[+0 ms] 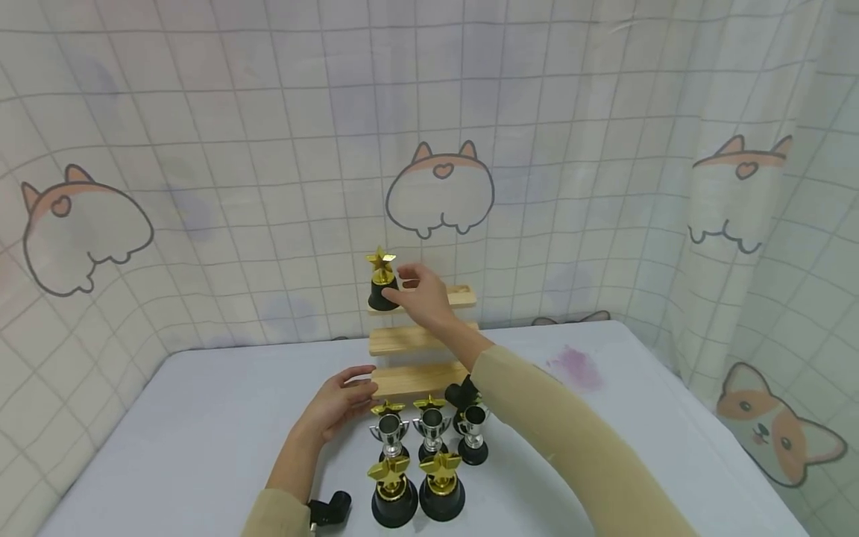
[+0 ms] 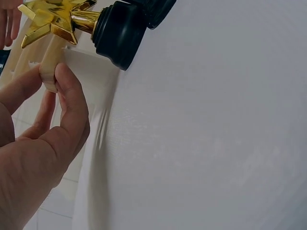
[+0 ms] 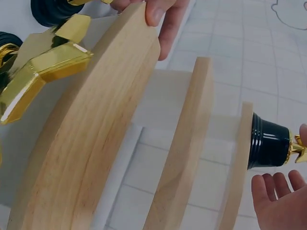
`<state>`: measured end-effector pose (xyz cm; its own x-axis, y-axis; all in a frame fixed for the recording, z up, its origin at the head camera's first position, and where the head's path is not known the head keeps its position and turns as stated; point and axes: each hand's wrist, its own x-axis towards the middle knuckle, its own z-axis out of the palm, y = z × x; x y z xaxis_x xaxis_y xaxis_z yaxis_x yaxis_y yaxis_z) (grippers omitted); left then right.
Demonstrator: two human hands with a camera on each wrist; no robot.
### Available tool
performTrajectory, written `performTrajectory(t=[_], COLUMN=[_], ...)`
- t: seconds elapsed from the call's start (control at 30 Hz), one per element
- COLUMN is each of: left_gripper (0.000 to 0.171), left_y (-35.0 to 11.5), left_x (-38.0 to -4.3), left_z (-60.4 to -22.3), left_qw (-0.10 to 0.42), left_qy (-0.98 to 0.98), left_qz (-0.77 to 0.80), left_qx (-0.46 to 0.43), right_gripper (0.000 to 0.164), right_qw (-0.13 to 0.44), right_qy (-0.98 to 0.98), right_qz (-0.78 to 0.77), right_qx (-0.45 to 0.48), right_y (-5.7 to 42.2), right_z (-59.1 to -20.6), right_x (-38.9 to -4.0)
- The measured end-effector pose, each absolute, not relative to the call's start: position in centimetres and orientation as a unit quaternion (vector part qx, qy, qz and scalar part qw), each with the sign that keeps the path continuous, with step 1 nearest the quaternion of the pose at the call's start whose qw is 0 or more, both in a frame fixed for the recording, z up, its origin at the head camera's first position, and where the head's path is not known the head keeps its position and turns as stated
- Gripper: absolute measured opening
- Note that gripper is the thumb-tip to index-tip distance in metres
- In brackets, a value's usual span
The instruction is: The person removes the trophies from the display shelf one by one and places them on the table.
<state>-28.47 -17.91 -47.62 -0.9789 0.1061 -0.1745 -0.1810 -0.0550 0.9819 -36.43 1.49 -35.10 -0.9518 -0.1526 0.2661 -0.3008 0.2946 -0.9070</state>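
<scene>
A small gold star trophy with a black base [image 1: 381, 280] stands upright at the left end of the top step of a wooden three-step display stand [image 1: 409, 379]. My right hand [image 1: 424, 298] is beside this trophy, its thumb close to the base and its fingers loosely spread. In the right wrist view those fingers [image 3: 276, 188] lie apart from the black base [image 3: 271, 141]. My left hand [image 1: 342, 403] pinches the left end of the lowest step; in the left wrist view thumb and fingertips close on the wooden end [image 2: 49, 72].
In front of the stand stand several trophies: silver cups [image 1: 389, 429] behind, gold stars on black bases [image 1: 394, 496] nearer me. My right sleeve [image 1: 564, 440] crosses over the table's right side. A white table [image 1: 221, 432] meets a grid-patterned curtain [image 1: 268, 246] behind the stand.
</scene>
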Motion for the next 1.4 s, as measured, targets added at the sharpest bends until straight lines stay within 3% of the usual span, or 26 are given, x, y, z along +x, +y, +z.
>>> performTrajectory(t=[1.4], left_gripper=[0.046], left_y=[-18.1], left_x=[-28.4], left_z=[-48.1], left_qw=[0.094], left_qy=[0.669], left_qz=[0.736], left_qx=[-0.033], right_gripper=[0.045], right_qw=[0.102], right_qy=[-0.804], right_qz=[0.574], right_qx=[0.114], right_y=[-1.6], right_z=[-35.9], right_x=[-37.2])
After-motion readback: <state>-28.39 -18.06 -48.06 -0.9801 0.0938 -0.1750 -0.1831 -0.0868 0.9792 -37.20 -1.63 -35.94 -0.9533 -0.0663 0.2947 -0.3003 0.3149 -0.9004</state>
